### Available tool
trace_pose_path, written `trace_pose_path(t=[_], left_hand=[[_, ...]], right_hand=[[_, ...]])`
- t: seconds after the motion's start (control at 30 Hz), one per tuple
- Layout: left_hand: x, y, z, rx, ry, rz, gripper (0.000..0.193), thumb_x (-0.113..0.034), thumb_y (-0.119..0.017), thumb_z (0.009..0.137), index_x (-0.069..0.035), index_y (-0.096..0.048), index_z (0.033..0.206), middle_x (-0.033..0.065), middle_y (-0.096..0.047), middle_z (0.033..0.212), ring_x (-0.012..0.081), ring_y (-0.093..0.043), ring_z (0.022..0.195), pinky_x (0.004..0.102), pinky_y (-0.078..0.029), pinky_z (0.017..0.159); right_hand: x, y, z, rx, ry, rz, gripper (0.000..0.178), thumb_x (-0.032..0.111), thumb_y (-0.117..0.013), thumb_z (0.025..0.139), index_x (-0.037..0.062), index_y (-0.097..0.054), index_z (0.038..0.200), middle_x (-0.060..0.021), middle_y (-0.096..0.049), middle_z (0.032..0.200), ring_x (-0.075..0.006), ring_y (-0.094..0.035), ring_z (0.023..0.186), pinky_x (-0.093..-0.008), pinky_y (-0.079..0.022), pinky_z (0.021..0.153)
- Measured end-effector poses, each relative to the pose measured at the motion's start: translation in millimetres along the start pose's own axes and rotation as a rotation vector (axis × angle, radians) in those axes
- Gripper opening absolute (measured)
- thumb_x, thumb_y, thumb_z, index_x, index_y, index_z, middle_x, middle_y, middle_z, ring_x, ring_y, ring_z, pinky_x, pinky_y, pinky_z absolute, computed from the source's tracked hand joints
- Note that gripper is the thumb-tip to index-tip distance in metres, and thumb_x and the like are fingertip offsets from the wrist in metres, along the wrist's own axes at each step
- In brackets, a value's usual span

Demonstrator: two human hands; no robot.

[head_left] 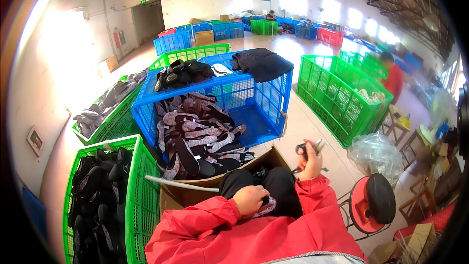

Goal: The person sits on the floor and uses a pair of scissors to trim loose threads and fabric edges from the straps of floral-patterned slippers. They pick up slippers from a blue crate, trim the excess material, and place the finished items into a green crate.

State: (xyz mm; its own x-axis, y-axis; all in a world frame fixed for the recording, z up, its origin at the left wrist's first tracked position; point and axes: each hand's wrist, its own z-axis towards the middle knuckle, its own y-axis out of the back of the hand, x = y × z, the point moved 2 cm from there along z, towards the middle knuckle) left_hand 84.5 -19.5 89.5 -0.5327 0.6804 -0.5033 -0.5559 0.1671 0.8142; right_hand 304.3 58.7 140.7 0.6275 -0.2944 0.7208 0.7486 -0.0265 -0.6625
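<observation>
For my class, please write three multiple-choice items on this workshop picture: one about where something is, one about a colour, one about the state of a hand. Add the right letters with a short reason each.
1. Where does the patterned shoe piece lie?
A. on the person's lap under the left hand
B. on the red stool
C. on the floor by the plastic bag

2. What colour is the crate holding the heap of patterned shoe pieces straight ahead?
A. green
B. blue
C. red

3. How is the right hand?
A. flat and empty on the knee
B. raised, closed on scissors
C. deep inside a crate

Answers:
1 A: the left hand rests on the piece on the black trousers.
2 B: its mesh walls are blue; the green ones stand beside it.
3 B: the hand is lifted, with the scissors above its fingers.
</observation>
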Motion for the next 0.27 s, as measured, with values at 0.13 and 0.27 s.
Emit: trace_pose_path(t=[0.13, 0.27], left_hand=[[2.1, -2.3, -8.0, 0.513, 0.023, -0.254, 0.045, -0.017, -0.055, 0.09, -0.008, -0.054, 0.134, 0.0204, -0.064, 0.114, 0.035, -0.063, 0.102, 0.0406, -0.05, 0.089], [39.1, 44.5, -0.2, 0.515, 0.035, -0.259, 0.053, -0.032, -0.059, 0.095, -0.012, -0.047, 0.142, 0.0202, -0.058, 0.129, 0.0312, -0.058, 0.117, 0.0373, -0.044, 0.103]], right_hand=[[-34.0, -48.2, 15.8, 0.131, -0.127, -0.012, 0.016, 0.014, -0.056, 0.098, 0.0074, -0.062, 0.111, -0.0076, -0.062, 0.075, -0.0038, -0.032, 0.041, -0.02, -0.023, 0.037], [-96.6, -76.3, 41.1, 0.189, -0.324, -0.079, 0.019, 0.019, -0.059, 0.097, 0.008, -0.06, 0.112, -0.01, -0.061, 0.075, -0.0058, -0.033, 0.039, -0.0207, -0.024, 0.036]])
